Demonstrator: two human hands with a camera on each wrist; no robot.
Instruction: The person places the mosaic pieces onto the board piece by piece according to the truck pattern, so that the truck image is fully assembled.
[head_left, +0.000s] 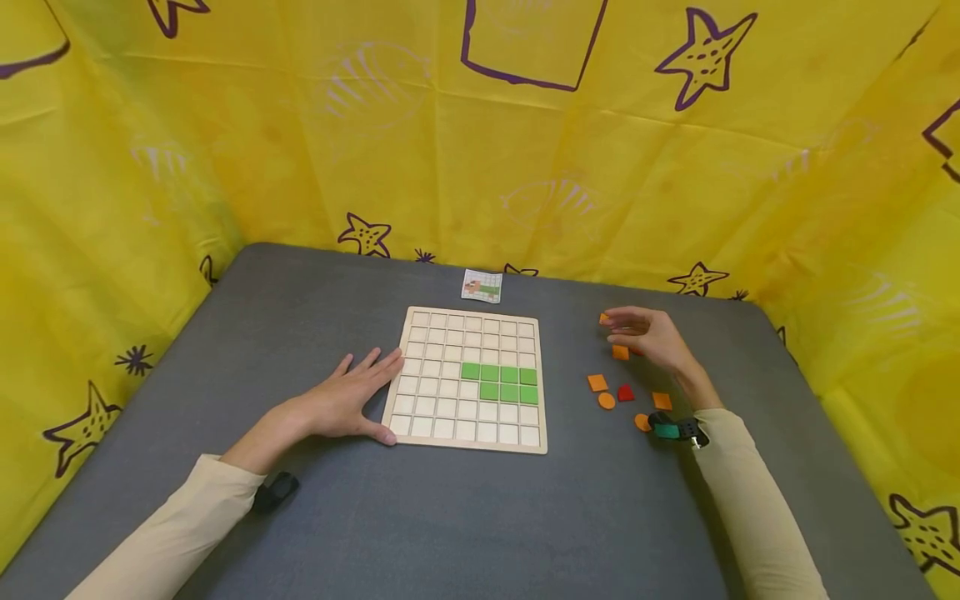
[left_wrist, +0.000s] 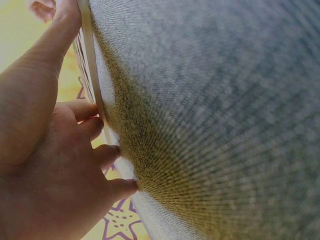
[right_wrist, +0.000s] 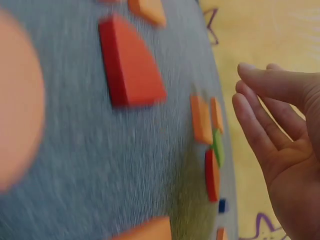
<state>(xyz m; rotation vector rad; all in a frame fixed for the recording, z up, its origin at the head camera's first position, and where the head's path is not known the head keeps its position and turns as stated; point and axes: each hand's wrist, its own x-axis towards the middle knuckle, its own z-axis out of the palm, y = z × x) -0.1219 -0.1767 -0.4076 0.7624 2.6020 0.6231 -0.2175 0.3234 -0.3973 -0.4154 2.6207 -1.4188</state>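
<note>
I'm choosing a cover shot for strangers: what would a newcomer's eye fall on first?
Probably the bright yellow patterned curtain, hanging behind the dark grey table. Next, seven square green tiles towards the right of the pale wooden grid board; then small orange pieces and red pieces scattered near the right hand.

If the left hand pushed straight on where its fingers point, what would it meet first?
The wooden grid board: the left hand lies against its left rim, apparently touching, though depth is hard to judge from the head view.

Bright head view (wrist views blurry)
</note>
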